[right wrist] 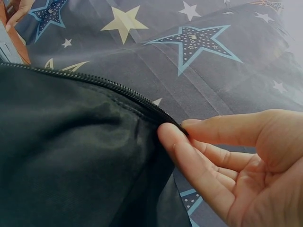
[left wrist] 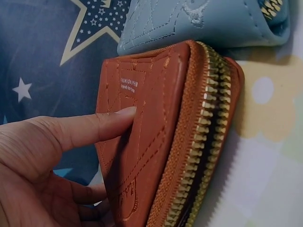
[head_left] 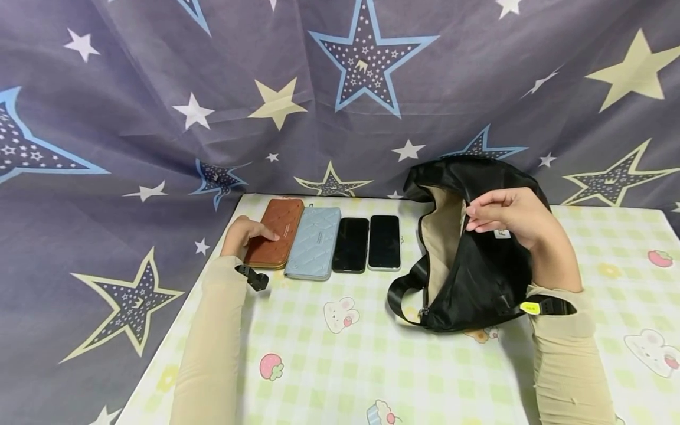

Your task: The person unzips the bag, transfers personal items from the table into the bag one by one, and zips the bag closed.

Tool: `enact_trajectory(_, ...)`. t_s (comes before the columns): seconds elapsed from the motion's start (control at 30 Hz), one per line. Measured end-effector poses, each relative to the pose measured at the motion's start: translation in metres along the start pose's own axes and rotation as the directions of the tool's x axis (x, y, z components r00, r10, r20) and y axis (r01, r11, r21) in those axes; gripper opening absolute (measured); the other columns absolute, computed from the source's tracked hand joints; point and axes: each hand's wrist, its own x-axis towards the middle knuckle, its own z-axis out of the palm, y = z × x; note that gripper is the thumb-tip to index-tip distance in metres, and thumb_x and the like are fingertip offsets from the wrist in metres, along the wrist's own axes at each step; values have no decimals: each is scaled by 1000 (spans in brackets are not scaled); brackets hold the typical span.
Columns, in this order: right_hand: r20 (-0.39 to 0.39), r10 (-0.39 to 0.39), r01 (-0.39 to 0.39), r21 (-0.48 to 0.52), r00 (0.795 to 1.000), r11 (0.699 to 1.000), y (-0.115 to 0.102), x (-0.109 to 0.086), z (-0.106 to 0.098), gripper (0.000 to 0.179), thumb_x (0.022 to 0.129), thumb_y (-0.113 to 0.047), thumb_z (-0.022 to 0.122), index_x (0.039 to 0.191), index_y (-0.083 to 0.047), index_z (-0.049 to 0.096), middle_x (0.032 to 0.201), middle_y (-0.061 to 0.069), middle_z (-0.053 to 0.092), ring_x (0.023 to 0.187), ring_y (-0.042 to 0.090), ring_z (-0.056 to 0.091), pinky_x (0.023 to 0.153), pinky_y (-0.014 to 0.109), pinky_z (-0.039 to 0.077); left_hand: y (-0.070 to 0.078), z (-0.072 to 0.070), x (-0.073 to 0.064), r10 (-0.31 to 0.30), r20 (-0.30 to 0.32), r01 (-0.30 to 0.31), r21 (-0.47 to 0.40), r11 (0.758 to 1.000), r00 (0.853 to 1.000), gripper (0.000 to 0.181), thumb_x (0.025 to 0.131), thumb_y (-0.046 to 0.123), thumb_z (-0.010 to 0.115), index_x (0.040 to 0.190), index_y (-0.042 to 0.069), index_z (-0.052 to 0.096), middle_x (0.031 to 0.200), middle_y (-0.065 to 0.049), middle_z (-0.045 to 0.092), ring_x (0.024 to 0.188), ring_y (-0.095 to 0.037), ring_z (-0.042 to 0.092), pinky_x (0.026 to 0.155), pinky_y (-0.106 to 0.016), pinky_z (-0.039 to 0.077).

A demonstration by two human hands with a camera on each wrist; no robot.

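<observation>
A brown zip-around wallet (head_left: pixel 276 230) lies at the left of the row. My left hand (head_left: pixel 248 233) grips its left side, thumb on the top face and fingers around the edge, partly hidden beneath. Gold zipper teeth (left wrist: pixel 208 123) run along the wallet's side in the left wrist view. On the right, a black bag (head_left: pixel 478 277) gapes with its beige lining (head_left: pixel 443 236) showing. My right hand (head_left: pixel 517 215) pinches the zippered edge of the bag's opening between thumb and fingers. The right wrist view shows that black zipper edge (right wrist: pixel 118 87) running up to the fingertips.
Beside the brown wallet lie a light blue quilted wallet (head_left: pixel 314 242) and two black-screened phones, one darker-edged phone (head_left: pixel 350 245) and one pale-edged phone (head_left: pixel 385 242). A bag strap (head_left: pixel 395 295) loops onto the checkered tablecloth (head_left: pixel 319 378). A star-patterned curtain (head_left: pixel 329 141) hangs behind.
</observation>
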Motion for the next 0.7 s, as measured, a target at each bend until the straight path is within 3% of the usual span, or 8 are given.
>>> enact_trajectory(0.3,12,16,-16,-26,1000,1000,1,3,3,16,94,5,67,90,-6,77,84,3,78,70,15,76,67,27,62,1,1,-1,7,-73,-1,77,997,997,111,85,25,81,156,-15,6,161,-34,15,149,-46,27,121,-51,34)
enact_trajectory(0.5,8,18,-18,-15,1000,1000,1,3,4,17,94,6,66,89,-7,77,83,2,78,69,15,76,66,26,62,2,2,-2,-11,-78,12,20,1000,997,108,85,21,81,157,-12,7,163,-31,15,151,-44,23,123,-53,31)
enact_trajectory(0.7,17,13,-13,-5,1000,1000,2,2,5,18,95,7,66,89,-6,77,84,3,78,70,15,76,66,26,62,-2,2,-2,-8,-62,11,48,999,998,106,86,25,78,156,-15,9,161,-33,17,148,-46,28,121,-52,34)
